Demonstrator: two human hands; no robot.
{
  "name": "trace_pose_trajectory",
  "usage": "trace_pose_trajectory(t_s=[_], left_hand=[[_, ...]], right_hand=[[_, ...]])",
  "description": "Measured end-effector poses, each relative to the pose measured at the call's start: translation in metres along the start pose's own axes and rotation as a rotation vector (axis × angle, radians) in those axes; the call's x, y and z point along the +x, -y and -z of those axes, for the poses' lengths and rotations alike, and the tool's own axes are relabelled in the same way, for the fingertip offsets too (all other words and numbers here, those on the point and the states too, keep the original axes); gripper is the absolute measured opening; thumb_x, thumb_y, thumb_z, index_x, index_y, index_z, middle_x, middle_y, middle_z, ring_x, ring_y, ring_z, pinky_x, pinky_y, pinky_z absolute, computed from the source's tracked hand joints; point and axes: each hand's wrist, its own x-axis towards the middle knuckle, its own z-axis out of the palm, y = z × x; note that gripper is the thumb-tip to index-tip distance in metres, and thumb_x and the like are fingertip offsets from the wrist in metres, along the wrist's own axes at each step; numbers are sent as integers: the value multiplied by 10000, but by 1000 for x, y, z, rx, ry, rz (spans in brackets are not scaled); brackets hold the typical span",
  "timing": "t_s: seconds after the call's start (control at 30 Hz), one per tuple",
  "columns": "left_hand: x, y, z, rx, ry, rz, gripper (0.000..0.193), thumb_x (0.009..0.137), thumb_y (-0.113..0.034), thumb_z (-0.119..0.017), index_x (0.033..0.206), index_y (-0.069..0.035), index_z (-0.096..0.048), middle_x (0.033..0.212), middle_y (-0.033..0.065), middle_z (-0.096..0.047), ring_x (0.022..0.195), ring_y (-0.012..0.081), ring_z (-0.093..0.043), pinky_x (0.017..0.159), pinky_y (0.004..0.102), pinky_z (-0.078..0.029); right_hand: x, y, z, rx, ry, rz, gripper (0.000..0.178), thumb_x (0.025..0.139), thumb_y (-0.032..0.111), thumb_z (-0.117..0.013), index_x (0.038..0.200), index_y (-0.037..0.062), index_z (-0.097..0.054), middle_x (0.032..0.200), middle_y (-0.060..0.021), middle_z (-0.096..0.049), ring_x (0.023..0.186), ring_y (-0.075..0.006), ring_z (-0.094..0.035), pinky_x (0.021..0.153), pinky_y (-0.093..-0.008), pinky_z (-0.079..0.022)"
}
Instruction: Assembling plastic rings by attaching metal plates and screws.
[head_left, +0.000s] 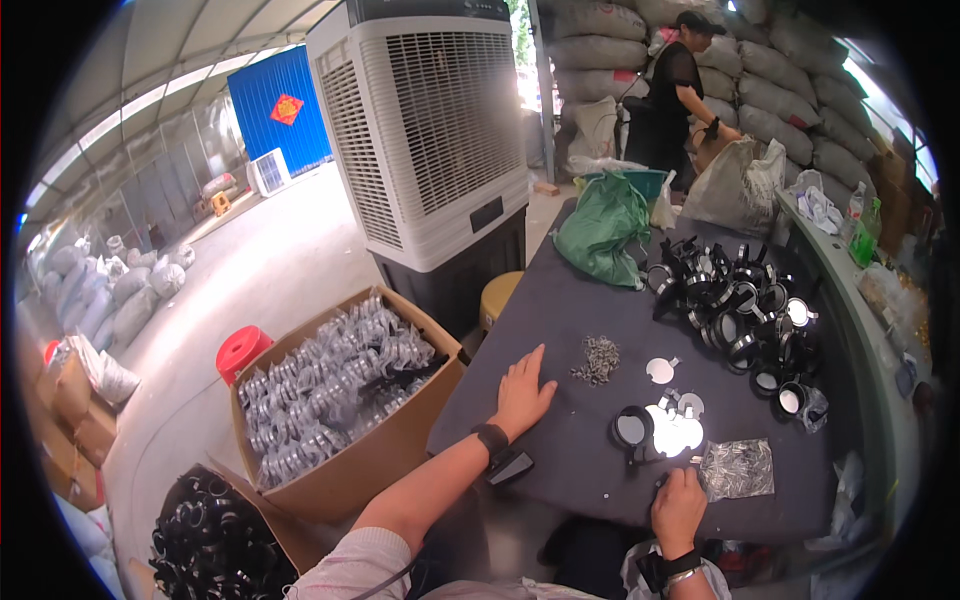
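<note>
My left hand [522, 394] lies flat on the dark tabletop, its fingers spread and holding nothing. A little way to its right is a small heap of grey metal pieces [597, 360]. My right hand [679, 508] is closed near the table's front edge, fingertips pressed together; whatever is in them is hidden. Touching or just beside it lies a clear bag of thin metal pins [738, 469]. Beyond that hand, several shiny round metal discs with tabs [678, 432] overlap, next to a black ring-shaped holder with a disc [632, 428]. One more disc [661, 370] lies farther off.
A pile of black ring-shaped parts [735, 305] covers the table's right side. Behind it stand a green bag [604, 230] and a white sack [735, 185], where another person [682, 90] works. Left are a carton of wrapped parts [340, 385], an air cooler [440, 140] and a red stool [243, 352].
</note>
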Motion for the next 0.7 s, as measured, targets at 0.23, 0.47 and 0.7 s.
trace_pose_trajectory(t_s=[0.23,0.47,0.7], left_hand=[[-9,15,-2,100,6,4,608,821,-230,-626,1359,-58,-401,1317,150,-477,1178,322,-462,970,447,-370],[-3,9,-13,144,-14,-62,590,800,-229,-640,1321,-44,-435,1255,159,-533,1120,343,-506,932,456,-399],[-2,15,-12,149,-31,-93,574,791,-200,-651,1304,-28,-458,1250,174,-536,1117,352,-501,934,449,-394]], right_hand=[[3,10,-7,-2,31,10,89,729,0,-570,772,19,-495,776,-151,-478,705,-350,-540,600,-448,-438],[2,3,3,31,5,16,94,722,18,-575,763,41,-494,747,-133,-479,646,-352,-536,555,-448,-441],[7,0,2,52,7,22,123,729,48,-599,747,54,-478,735,-115,-471,655,-299,-551,557,-403,-461]])
